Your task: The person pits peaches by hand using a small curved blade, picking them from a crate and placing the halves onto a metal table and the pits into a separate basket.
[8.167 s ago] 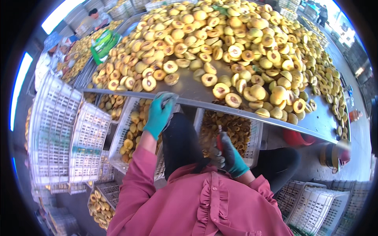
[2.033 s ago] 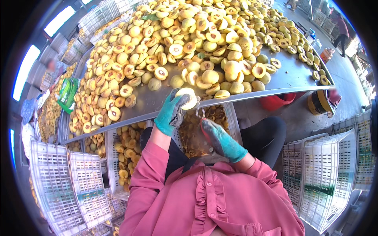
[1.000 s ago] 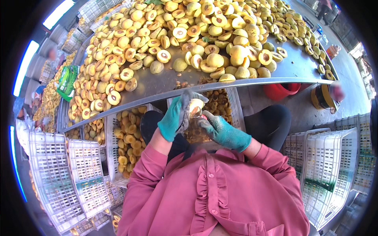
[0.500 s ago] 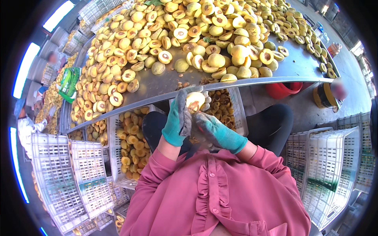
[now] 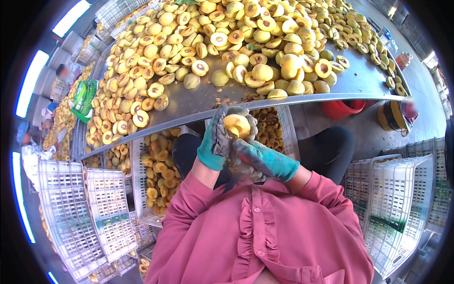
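My left hand [image 5: 218, 135], in a grey-palmed teal glove, is wrapped round a yellow peach half [image 5: 237, 125] just below the table edge. My right hand [image 5: 253, 154], gloved alike, presses against the lower side of that fruit with its fingers curled in. A small red patch shows by its fingers; whatever those fingers hold is hidden. Beyond the hands, a heap of halved yellow peaches [image 5: 218, 39] covers much of the metal table [image 5: 198, 97], many with brown stone hollows facing up.
Between my legs stands a crate of brown-yellow pieces [image 5: 268, 130]; left of it, a crate of peach halves [image 5: 163, 173]. Stacked white crates [image 5: 71, 213] flank me left and right [image 5: 399, 208]. A red bucket [image 5: 341, 109] sits under the table. People work at far left.
The peach half has turned in my left hand, so its brown hollow no longer shows and a smooth yellow surface does. My right hand has shifted slightly closer under it.
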The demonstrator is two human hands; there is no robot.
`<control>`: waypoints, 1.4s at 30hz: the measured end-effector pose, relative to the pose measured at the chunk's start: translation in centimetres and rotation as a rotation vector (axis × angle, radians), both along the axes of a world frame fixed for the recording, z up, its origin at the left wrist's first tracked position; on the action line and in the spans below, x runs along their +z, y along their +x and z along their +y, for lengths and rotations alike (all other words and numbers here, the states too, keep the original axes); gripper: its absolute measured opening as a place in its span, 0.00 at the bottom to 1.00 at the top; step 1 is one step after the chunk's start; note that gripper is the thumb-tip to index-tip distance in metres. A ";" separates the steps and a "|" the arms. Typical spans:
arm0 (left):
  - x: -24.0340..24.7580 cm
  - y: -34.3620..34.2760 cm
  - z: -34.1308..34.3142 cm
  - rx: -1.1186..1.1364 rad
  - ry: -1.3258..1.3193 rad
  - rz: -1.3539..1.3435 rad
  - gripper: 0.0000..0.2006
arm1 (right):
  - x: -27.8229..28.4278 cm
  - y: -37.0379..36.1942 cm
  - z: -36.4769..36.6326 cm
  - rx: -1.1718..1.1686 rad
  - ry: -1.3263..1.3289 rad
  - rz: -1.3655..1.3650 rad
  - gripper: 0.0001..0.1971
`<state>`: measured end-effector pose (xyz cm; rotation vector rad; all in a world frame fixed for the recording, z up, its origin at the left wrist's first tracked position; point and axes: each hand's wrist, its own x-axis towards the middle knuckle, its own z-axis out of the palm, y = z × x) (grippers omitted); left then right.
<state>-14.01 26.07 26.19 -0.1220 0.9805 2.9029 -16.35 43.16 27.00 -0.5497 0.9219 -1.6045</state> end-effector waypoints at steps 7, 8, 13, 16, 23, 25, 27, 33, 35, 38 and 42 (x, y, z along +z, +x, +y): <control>0.6 -3.1 -3.6 0.325 0.038 -0.049 0.25 | -4.6 0.1 0.8 -0.242 0.185 -0.045 0.23; 0.7 -3.9 -5.2 0.351 -0.199 -0.076 0.23 | -5.6 -0.2 1.1 -0.275 0.169 -0.147 0.25; -1.1 -10.2 -11.3 0.184 -1.422 -0.228 0.20 | -8.6 -0.3 1.4 -0.307 -0.027 0.483 0.16; -2.7 -13.1 -11.9 0.127 -2.211 -0.132 0.35 | -8.7 -0.4 1.4 -0.362 -0.030 0.789 0.14; -1.5 -12.0 -12.5 0.222 -0.989 -0.140 0.26 | -7.2 -1.4 1.7 -0.314 0.119 0.120 0.26; 1.1 -9.1 -10.5 0.108 -0.576 -0.190 0.22 | -6.7 -2.5 1.6 -0.360 0.093 -0.082 0.26; 1.3 -6.3 -9.5 0.019 -0.251 -0.201 0.26 | -7.7 -3.3 0.8 -0.270 0.030 -0.421 0.25; 0.5 -0.1 -7.0 -0.086 -0.136 -0.041 0.26 | -4.0 -1.2 -0.3 -0.255 0.194 0.140 0.20; -2.6 1.2 -7.6 0.041 -0.125 -0.140 0.24 | -2.7 -0.7 -0.8 -0.297 0.038 0.391 0.20; -3.1 2.3 -6.4 0.110 -0.111 -0.235 0.20 | -2.9 -1.0 -0.9 -0.383 -0.101 0.776 0.13; -1.9 3.2 -4.4 0.051 -0.330 -0.022 0.21 | -5.3 -0.9 -0.7 -0.542 -0.223 1.309 0.10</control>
